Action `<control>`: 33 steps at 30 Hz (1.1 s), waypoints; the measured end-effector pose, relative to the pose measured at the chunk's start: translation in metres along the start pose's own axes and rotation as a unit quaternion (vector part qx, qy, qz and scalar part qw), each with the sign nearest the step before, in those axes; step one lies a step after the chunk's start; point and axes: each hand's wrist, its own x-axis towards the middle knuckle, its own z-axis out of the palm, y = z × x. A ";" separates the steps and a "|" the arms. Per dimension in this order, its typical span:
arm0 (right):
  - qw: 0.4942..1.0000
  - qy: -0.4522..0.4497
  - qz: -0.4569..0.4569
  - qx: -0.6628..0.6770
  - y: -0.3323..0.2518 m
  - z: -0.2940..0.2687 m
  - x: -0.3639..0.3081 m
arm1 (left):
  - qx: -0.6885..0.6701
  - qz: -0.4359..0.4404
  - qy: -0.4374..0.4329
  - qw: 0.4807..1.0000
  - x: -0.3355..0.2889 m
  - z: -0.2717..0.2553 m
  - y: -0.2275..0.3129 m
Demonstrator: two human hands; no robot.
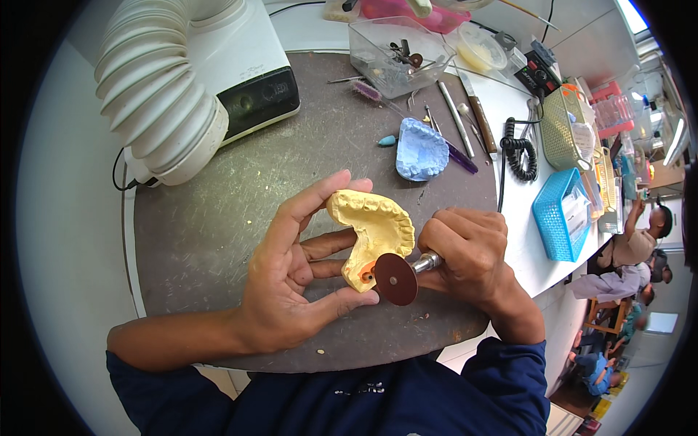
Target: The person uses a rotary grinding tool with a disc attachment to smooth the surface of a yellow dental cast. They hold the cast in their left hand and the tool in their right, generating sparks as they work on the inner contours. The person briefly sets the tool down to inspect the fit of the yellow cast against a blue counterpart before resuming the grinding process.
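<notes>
Your left hand (280, 287) grasps a yellow dental cast (385, 216) between thumb and fingers, over the near part of the dark bench top (211, 232). Your right hand (469, 254) is wrapped around a metal rotary handpiece (427, 262), its brown disc (396, 287) at the cast's near end, though I cannot tell whether they touch. Beyond both hands lies a blue dental cast (422, 152).
</notes>
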 end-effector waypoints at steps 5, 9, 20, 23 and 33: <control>1.000 -0.003 -0.003 -0.003 0.000 0.000 0.000 | 0.009 0.009 -0.002 1.000 0.000 0.000 -0.001; 1.000 0.001 -0.004 -0.006 0.000 0.001 0.000 | 0.016 0.013 -0.005 1.000 0.000 -0.001 -0.001; 1.000 -0.002 -0.006 -0.010 0.001 0.001 -0.001 | 0.017 0.021 -0.007 1.000 0.000 -0.001 -0.003; 1.000 0.000 -0.007 -0.009 0.001 0.002 -0.001 | 0.017 0.020 -0.006 1.000 -0.001 -0.001 -0.003; 1.000 0.001 -0.012 -0.013 0.001 0.001 0.000 | 0.023 0.024 -0.006 0.999 -0.001 -0.001 -0.004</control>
